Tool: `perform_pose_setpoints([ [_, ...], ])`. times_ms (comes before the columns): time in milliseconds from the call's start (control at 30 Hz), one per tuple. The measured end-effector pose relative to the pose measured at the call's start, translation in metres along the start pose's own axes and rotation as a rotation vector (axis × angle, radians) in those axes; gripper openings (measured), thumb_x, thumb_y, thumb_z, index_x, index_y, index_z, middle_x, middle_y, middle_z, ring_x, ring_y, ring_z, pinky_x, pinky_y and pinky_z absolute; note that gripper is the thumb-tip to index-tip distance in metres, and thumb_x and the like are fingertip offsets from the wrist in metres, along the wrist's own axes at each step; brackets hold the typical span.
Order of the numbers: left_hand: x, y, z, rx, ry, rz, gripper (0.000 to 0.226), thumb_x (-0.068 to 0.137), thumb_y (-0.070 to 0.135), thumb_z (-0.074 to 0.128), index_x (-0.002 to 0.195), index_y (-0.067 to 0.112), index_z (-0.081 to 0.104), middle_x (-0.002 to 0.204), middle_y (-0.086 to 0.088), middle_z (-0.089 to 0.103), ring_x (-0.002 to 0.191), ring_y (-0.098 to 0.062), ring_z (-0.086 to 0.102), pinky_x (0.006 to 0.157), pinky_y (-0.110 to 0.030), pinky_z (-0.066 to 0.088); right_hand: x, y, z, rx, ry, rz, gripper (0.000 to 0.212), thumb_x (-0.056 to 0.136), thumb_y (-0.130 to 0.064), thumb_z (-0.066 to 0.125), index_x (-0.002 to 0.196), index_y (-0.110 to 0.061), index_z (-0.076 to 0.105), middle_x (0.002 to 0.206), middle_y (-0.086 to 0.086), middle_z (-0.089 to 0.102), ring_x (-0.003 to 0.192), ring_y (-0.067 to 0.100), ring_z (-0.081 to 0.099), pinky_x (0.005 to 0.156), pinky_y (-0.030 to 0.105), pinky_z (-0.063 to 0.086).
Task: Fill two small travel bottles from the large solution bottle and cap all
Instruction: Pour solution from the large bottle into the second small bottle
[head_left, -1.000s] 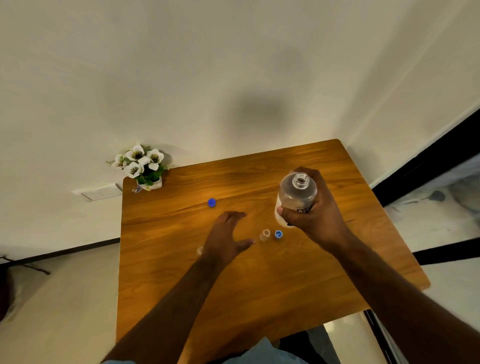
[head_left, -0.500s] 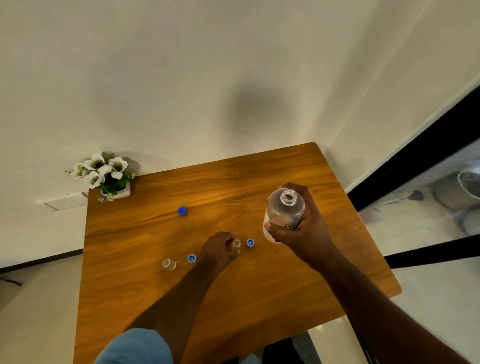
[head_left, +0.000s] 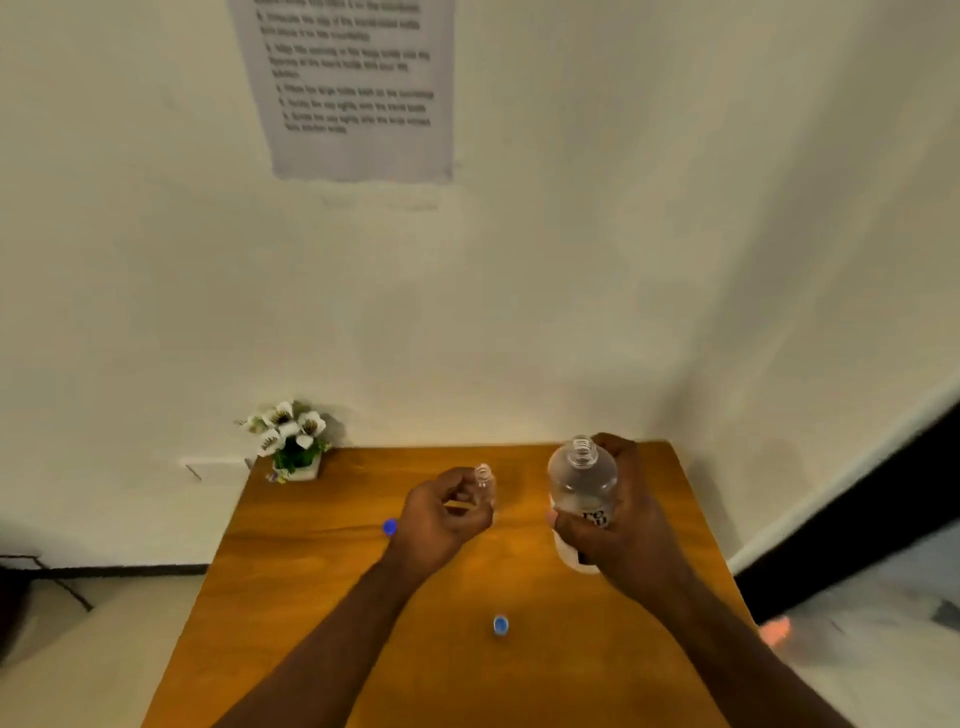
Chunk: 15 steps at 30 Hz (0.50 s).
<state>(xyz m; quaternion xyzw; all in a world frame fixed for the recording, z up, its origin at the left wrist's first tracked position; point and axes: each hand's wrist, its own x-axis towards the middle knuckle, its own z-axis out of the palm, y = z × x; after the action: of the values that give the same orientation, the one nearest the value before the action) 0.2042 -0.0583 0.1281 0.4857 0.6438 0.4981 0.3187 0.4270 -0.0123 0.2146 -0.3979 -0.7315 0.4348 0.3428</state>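
The right hand (head_left: 618, 540) grips an uncapped clear plastic solution bottle (head_left: 583, 483) whose dark label lettering is unreadable. The left hand (head_left: 447, 514) pinches a tiny clear travel bottle (head_left: 484, 480) just beside it, above the wooden surface (head_left: 311, 597); a small blue cap (head_left: 500, 625) lies nearer than both hands.

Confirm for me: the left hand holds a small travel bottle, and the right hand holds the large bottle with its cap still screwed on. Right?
Not quite. In the head view the large bottle in the right hand is uncapped; its threaded neck is bare and open. The rest stands: the left hand holds a small travel bottle.
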Motion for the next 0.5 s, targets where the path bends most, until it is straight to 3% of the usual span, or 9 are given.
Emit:
perform_pose_setpoints([
  [133, 0.018, 0.086, -0.023, -0.059, 0.088, 0.176, 0.009, 0.089, 0.009, 0.076, 0.094, 0.016, 0.078, 0.082, -0.003, 0.074, 0.078, -0.008, 0.068, 0.068, -0.026, 0.060, 0.034, -0.046, -0.022, -0.064, -0.016, -0.144, 0.068, 0.070, -0.026, 0.089, 0.118, -0.039, 0.042, 0.113, -0.020, 0.059, 0.099, -0.008, 0.061, 0.070, 0.009, 0.051],
  [233, 0.019, 0.143, -0.043, -0.059, 0.107, 0.290, 0.013, 0.090, 0.009, 0.075, 0.099, 0.017, 0.079, 0.089, -0.006, 0.077, 0.087, -0.019, 0.073, 0.072, -0.028, 0.062, 0.053, -0.087, -0.038, -0.101, -0.029, -0.230, 0.074, 0.061, -0.046, 0.091, 0.120, -0.041, 0.045, 0.108, -0.021, 0.062, 0.094, -0.005, 0.063, 0.064, 0.014, 0.052],
  [300, 0.015, 0.174, -0.056, -0.033, 0.115, 0.359, 0.012, 0.090, 0.010, 0.075, 0.100, 0.017, 0.079, 0.090, -0.003, 0.078, 0.088, -0.019, 0.074, 0.075, -0.032, 0.064, 0.061, -0.113, -0.048, -0.151, -0.025, -0.293, 0.075, 0.061, -0.047, 0.092, 0.120, -0.044, 0.046, 0.102, -0.024, 0.063, 0.087, -0.003, 0.065, 0.058, 0.014, 0.051],
  [500, -0.006, 0.244, -0.085, 0.003, 0.133, 0.485, 0.008, 0.090, 0.008, 0.075, 0.090, 0.014, 0.081, 0.085, -0.010, 0.078, 0.087, -0.031, 0.076, 0.073, -0.040, 0.066, 0.072, -0.182, -0.074, -0.442, 0.015, -0.481, 0.071, 0.062, -0.050, 0.085, 0.118, -0.048, 0.041, 0.104, -0.022, 0.063, 0.085, 0.002, 0.066, 0.069, 0.015, 0.053],
])
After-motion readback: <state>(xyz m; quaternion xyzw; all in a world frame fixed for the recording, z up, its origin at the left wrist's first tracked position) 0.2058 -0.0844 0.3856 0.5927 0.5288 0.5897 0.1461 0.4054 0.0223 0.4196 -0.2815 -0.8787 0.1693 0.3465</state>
